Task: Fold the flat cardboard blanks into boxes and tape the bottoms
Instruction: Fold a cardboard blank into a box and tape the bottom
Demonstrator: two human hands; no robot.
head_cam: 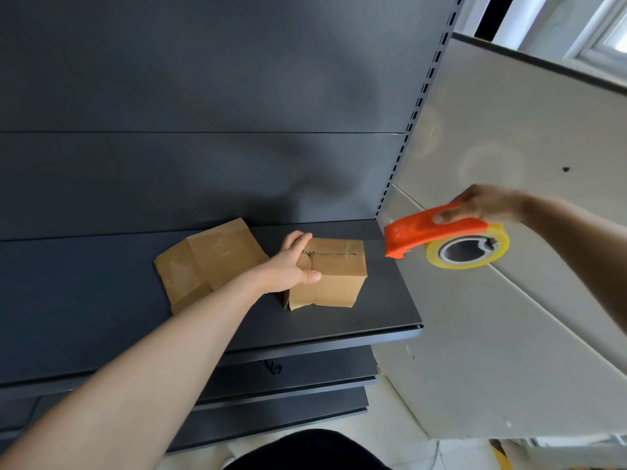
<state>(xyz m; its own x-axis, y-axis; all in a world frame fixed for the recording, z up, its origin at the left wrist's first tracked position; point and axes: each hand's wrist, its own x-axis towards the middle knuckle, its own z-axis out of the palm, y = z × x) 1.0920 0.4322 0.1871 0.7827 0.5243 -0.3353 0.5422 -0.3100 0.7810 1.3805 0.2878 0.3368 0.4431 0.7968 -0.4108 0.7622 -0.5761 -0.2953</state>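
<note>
A small folded cardboard box point(336, 276) stands on the dark shelf point(101, 300), its closed flaps facing up with a seam across the top. My left hand point(291, 266) grips its left upper corner, thumb on the front face. To its left lies a flat cardboard blank point(207, 262) with old tape marks. My right hand point(481, 205) holds an orange tape dispenser point(431, 232) with a yellowish roll of clear tape point(468, 249) in the air, right of the box and apart from it.
The shelf's front edge point(339, 344) runs below the box, with lower shelves point(288, 401) beneath. A dark back panel point(203, 96) rises behind. A slotted upright point(407, 130) and a pale wall panel point(509, 300) close the right side.
</note>
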